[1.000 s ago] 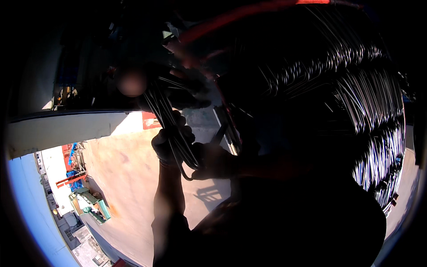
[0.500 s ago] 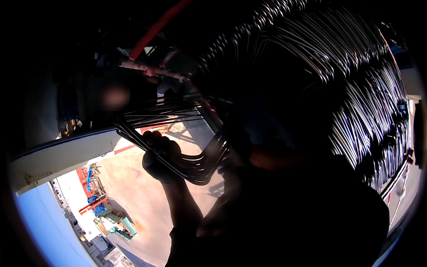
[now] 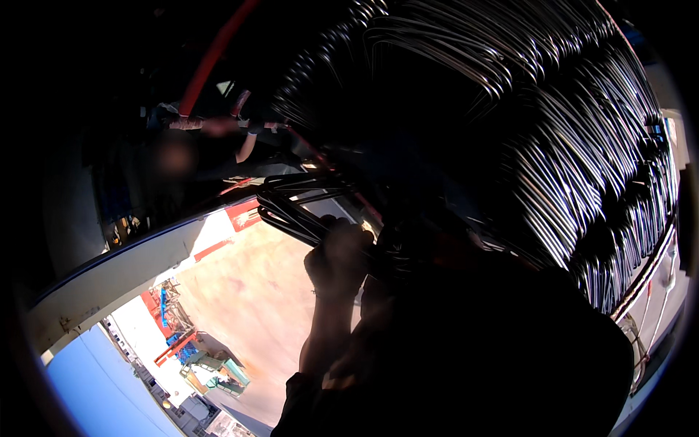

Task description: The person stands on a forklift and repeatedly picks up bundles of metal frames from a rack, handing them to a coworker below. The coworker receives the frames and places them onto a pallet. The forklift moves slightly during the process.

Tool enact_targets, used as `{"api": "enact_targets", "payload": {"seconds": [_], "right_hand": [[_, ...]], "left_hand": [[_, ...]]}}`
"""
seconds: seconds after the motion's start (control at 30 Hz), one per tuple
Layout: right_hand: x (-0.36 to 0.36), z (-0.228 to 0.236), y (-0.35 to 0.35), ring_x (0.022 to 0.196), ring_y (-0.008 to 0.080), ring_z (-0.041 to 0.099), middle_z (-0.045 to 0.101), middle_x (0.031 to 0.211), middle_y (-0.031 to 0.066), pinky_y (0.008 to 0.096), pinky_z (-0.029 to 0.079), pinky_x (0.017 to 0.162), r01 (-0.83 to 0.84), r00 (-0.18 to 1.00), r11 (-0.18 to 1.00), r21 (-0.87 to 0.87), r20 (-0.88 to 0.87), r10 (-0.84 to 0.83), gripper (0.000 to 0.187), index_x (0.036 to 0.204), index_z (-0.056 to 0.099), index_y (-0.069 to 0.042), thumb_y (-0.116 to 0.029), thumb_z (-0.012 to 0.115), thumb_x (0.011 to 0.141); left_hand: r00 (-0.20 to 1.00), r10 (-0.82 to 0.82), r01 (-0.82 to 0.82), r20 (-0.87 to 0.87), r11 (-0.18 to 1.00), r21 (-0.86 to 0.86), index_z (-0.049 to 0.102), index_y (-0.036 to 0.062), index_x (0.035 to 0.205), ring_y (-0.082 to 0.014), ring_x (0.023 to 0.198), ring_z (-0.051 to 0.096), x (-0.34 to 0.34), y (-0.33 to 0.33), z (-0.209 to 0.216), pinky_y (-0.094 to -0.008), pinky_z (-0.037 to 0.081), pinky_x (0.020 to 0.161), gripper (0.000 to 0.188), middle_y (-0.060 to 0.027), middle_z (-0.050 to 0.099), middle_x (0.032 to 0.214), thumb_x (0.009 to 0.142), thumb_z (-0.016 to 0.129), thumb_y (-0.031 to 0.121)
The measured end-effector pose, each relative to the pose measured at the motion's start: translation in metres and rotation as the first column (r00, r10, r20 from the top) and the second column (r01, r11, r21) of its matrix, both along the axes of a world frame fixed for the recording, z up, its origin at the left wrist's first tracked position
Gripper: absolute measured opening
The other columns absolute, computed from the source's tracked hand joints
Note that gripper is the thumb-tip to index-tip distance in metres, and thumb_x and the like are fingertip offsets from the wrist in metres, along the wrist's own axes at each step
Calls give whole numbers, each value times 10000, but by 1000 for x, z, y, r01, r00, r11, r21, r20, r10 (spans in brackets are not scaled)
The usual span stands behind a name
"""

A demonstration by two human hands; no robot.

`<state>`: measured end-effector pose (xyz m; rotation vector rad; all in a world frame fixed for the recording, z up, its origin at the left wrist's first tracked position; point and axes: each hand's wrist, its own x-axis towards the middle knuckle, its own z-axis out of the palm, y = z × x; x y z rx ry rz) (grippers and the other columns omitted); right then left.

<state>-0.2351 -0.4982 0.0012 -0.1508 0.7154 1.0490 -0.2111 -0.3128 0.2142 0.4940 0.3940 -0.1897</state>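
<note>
My left hand (image 3: 338, 255) is closed around a bundle of bent steel stirrups (image 3: 287, 218), dark rectangular loops of thin bar. Their bent ends stick out past my fingers toward the upper left. To the right rises a large stack of similar steel stirrups (image 3: 561, 167), packed in rows with light glinting along the bars. My right arm is lost in deep shadow between the bundle and the stack, and the fingers of that hand cannot be made out.
In the shade at upper left is another person (image 3: 175, 156), one arm (image 3: 247, 148) reaching out by a red bar (image 3: 215, 62). A pale beam (image 3: 116, 269) crosses the left side. Beyond lies sunlit ground (image 3: 255, 298) with a green metal frame (image 3: 218, 373). Ropes (image 3: 644, 284) hang at right.
My left hand and the stirrup bundle have moved right, closer to my body; the loops look more bunched together. The view has shifted slightly. The other person's arm now shows more clearly.
</note>
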Motion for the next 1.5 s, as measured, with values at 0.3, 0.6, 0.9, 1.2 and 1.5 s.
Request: {"api": "enact_targets", "payload": {"seconds": [0.3,0.6,0.9,1.2,1.5], "right_hand": [[55,-59,-52,906,287,748,751,1067,184,394,633,783,118,970,920,-373,244,-26,330,1143,731,26,-235,540,1079],[128,-74,-109,1055,232,719,732,1239,77,414,608,877,736,621,218,-641,767,161,353,1313,677,-79,-318,483,1139],[108,-15,-91,903,180,707,730,1021,27,368,603,819,426,860,446,-787,200,-469,230,1190,729,-98,-269,712,1038],[106,9,-108,902,142,673,696,1000,9,345,555,785,418,908,435,-798,389,-159,250,1126,712,-74,-290,746,1006],[118,8,-115,1127,191,707,750,1213,107,335,559,937,526,766,297,-797,596,242,447,1309,669,-3,-273,787,973]], "left_hand": [[933,-343,357,-109,841,406,684,78,1169,-285,1003,613,92,-63,-84,-460,521,938,275,-71,651,1034,900,694,133],[904,-427,404,-9,861,-309,711,13,1170,-311,1068,691,242,-181,-161,-471,522,1098,307,-117,720,1086,869,654,37],[947,-258,278,-193,957,81,663,44,1287,-324,1191,662,301,-221,-205,-476,518,1111,396,-133,696,1254,893,693,13],[929,-316,306,-194,949,-79,645,57,1328,-314,1220,662,254,-209,-143,-499,532,1081,343,-137,701,1294,1008,712,163],[921,-310,346,-236,929,131,684,121,1258,-246,980,710,240,-161,-192,-453,579,916,261,-79,740,1065,1030,703,246]]}}
